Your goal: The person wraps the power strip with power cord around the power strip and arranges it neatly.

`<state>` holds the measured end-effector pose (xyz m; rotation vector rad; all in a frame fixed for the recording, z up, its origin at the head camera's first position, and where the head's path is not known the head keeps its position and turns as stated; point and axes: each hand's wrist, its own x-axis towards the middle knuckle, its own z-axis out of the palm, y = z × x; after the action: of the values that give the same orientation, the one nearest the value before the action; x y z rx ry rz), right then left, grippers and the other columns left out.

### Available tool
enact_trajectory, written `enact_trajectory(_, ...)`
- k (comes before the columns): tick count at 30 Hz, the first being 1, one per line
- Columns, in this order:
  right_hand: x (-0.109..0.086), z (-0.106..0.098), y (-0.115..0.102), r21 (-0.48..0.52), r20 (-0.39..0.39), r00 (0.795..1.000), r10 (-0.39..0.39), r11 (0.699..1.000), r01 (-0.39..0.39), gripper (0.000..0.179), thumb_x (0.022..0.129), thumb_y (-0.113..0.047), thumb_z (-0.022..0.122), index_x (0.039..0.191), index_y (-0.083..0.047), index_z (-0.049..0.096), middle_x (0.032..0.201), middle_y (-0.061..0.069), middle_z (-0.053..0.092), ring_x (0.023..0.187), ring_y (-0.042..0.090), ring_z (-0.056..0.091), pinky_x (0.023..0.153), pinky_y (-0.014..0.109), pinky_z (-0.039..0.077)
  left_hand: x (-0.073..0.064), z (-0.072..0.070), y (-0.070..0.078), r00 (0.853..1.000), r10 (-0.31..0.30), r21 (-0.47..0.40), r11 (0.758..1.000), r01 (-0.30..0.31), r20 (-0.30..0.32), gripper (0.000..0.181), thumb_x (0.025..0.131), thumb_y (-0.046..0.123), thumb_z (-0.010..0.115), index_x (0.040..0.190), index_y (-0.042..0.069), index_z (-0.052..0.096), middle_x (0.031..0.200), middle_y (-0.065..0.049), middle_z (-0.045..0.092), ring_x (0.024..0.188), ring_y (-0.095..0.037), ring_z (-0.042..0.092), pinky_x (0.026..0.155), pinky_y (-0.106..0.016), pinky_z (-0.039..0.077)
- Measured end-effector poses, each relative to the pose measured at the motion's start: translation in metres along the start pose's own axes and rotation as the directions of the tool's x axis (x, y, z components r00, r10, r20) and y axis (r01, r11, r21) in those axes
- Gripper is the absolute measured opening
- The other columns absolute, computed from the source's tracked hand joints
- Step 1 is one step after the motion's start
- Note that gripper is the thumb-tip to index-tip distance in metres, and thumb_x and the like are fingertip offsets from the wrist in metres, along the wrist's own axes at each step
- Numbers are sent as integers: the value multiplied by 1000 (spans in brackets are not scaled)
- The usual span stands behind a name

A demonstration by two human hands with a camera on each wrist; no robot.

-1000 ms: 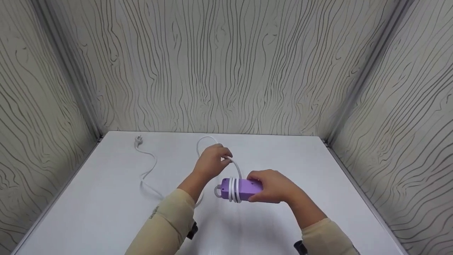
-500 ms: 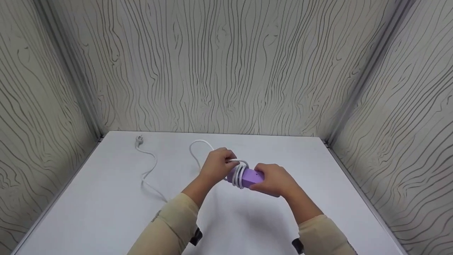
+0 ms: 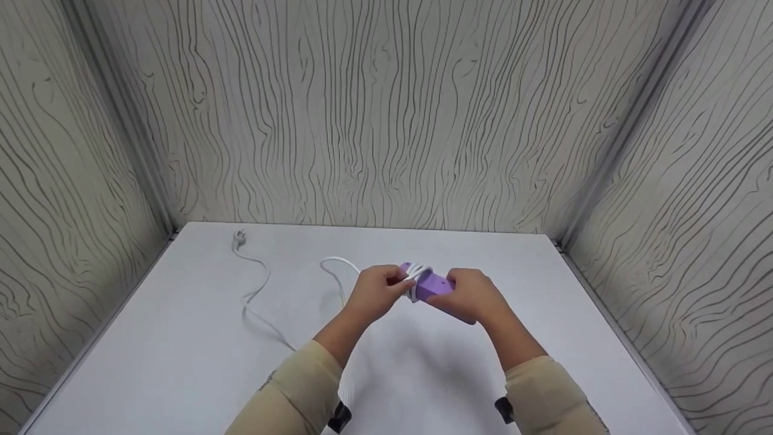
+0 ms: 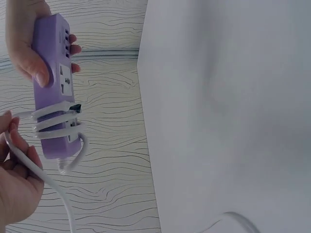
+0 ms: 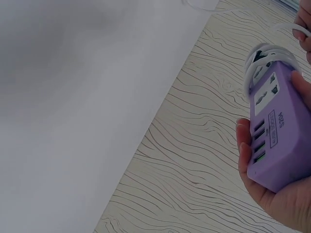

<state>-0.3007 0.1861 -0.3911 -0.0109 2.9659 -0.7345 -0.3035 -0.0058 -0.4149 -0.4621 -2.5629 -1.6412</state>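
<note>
Hands: two, both raised above the white tabletop (image 3: 181, 338), meeting near its middle.

Right hand (image 3: 474, 296): fingers curled round one end of the purple power strip (image 3: 430, 285), thumb pressed on its socket face; the strip is off the surface, tilted, its far end toward the left hand.

Left hand (image 3: 379, 293): fingers curled, pinching the white cord (image 3: 338, 272) just beside the strip's wrapped end.

Power strip: purple body, one universal socket and a row of USB ports visible in the right wrist view. Several turns of white cord wound round the end away from the right hand; in the left wrist view three turns lie side by side across the socket face.

Cord, loose part: runs from the left hand down onto the tabletop, curves leftward, ends at the plug (image 3: 240, 239) lying near the far left corner, well apart from the hands.

Surroundings: wood-grain panel walls (image 3: 386, 121) on three sides.
</note>
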Motion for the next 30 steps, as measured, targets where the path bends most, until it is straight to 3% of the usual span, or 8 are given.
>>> enact_trajectory(12, 7, -17, 8, -45, -103, 995, -17, 999, 13, 65, 71, -55, 67, 112, -6, 58, 95, 9, 64, 80, 24, 58, 65, 39, 50, -17, 19, -13, 1000, 21, -201, 979, -20, 3, 14, 87, 21, 62, 90, 10, 70, 74, 1, 65, 66, -10, 59, 64, -24, 50)
enact_trajectory(17, 10, -27, 9, 9, -95, 995, -10, 1000, 11, 67, 72, -57, 66, 113, -5, 56, 99, 11, 63, 83, 26, 58, 66, 40, 51, -24, 30, -20, 999, 35, -273, 961, -36, -9, 15, 87, 20, 62, 92, 8, 70, 76, -1, 66, 67, -11, 61, 68, -28, 52)
enact_trajectory(22, 9, -38, 10, 51, -93, 995, -20, 998, 24, 68, 73, -55, 66, 114, -2, 56, 103, 14, 63, 91, 30, 58, 77, 49, 48, -30, 36, -25, 999, 46, -306, 951, -42, 6, 16, 87, 21, 62, 93, 9, 71, 77, -1, 67, 69, -11, 62, 69, -27, 52)
enact_trajectory(27, 6, -45, 7, 89, -100, 995, -31, 995, 40, 68, 74, -54, 66, 115, -1, 56, 105, 16, 62, 93, 31, 59, 78, 50, 48, -33, 38, -32, 998, 64, -321, 945, -58, 9, 17, 87, 20, 62, 96, 9, 71, 79, -1, 68, 71, -11, 63, 71, -25, 52)
enact_trajectory(30, 5, -49, 4, 108, -114, 993, -36, 993, 49, 66, 75, -54, 65, 115, -1, 56, 105, 16, 62, 93, 32, 59, 78, 50, 48, -35, 39, -36, 994, 109, -301, 948, -103, 3, 18, 87, 20, 62, 97, 9, 71, 80, 0, 68, 71, -9, 63, 71, -23, 51)
